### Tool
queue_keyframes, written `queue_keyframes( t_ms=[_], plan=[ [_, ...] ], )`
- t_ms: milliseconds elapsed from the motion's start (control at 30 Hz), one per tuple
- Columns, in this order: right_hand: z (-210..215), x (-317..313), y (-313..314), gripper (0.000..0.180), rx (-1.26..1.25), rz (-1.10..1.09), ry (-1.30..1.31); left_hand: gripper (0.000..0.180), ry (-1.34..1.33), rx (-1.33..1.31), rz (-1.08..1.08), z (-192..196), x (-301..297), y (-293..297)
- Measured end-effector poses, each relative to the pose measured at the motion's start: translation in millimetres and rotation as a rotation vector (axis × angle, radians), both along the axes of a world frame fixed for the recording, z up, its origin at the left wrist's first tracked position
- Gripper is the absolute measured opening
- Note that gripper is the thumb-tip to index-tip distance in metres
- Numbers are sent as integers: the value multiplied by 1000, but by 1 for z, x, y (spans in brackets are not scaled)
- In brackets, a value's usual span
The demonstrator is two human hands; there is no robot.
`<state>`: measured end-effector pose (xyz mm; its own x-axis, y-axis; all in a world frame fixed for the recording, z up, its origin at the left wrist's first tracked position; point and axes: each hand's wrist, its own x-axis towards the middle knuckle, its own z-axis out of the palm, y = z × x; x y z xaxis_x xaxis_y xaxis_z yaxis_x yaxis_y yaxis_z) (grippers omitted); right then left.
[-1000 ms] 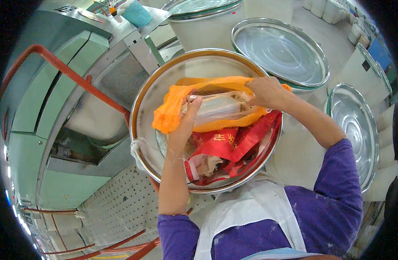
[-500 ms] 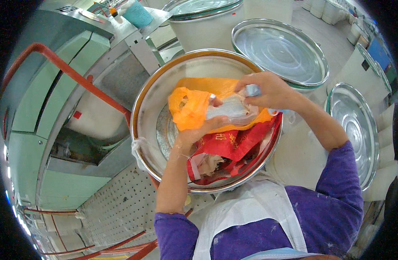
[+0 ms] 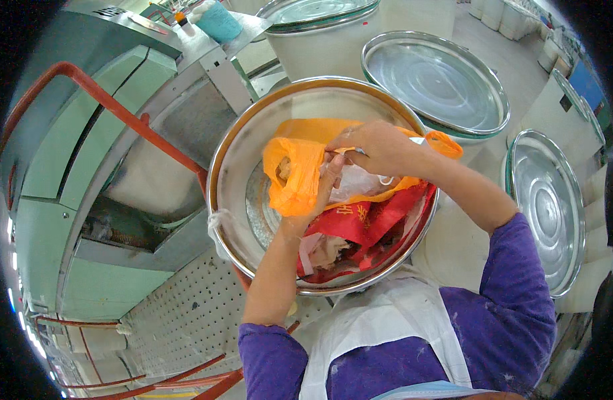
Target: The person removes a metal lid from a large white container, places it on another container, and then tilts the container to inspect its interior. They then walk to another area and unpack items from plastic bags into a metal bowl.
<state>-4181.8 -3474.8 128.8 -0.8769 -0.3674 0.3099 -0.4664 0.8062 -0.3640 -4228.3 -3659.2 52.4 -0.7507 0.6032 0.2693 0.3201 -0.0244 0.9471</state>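
Note:
Inside a round white drum, an orange plastic bag [image 3: 296, 177] lies next to a red cloth bag [image 3: 350, 225] with gold print. My left hand [image 3: 326, 187] is closed on the orange bag near its bunched left part. Across from it, the fingers of my right hand [image 3: 376, 152] pinch the orange bag's edge close to my left fingertips. A crumpled, clear-white plastic bag [image 3: 355, 183] shows below my right hand, in the orange bag's opening. An orange handle loop [image 3: 444, 143] sticks out past my right wrist. Beige scraps [image 3: 328, 252] poke out of the red bag.
The drum's metal rim [image 3: 220, 143] surrounds both hands. Lidded drums [image 3: 436, 80] stand behind and to the right [image 3: 546, 207]. On the left is a pale green machine [image 3: 96, 127] with a red tube rail [image 3: 130, 120]. Perforated flooring [image 3: 186, 310] lies at lower left.
My right hand has moved left toward my left hand and now pinches the orange bag's edge. The pale bundle between my hands is mostly covered. An orange loop now shows at the right.

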Motion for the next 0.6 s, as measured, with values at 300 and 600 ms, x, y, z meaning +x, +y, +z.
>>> queue_keyframes(
  t_ms=[300, 600],
  plan=[
    [-20, -3, 7, 22, -162, -45, -5, 34, -104, -38, 17, 14, 0, 2],
    [-26, 1, 6, 13, -162, -88, 81, 29, -123, -87, -27, 28, 3, -5]
  ],
)
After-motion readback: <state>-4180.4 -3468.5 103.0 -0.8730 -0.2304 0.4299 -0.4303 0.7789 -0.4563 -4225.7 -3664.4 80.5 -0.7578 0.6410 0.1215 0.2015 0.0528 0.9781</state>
